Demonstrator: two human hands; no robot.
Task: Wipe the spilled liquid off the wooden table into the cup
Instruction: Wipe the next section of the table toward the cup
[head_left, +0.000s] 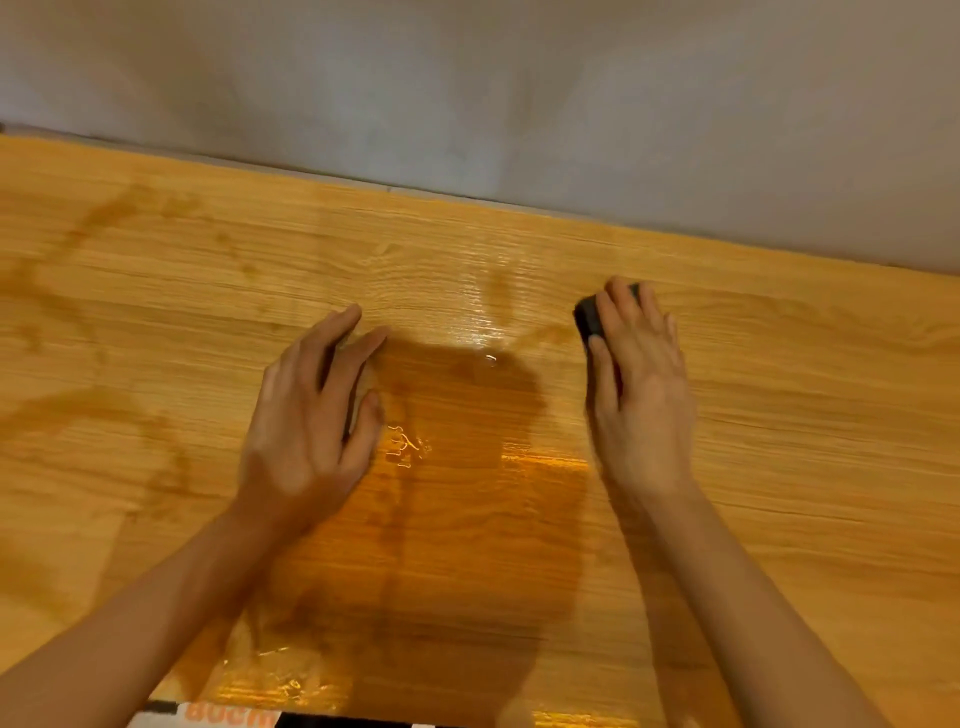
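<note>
A wide pool of spilled liquid (457, 499) darkens the middle of the wooden table (805, 415), running down to the near edge. My right hand (641, 389) lies flat on a dark sponge-like block (589, 317) at the pool's right rim, fingers straight over it and thumb alongside. My left hand (311, 421) is at the pool's left rim, fingers straight and pointing away from me; whether it touches the wood I cannot tell. No cup shows in this view.
A grey wall (519, 93) runs along the table's far edge. Faint damp streaks (104, 218) mark the wood at the far left. A printed black, white and orange object (228, 719) peeks out under the near edge.
</note>
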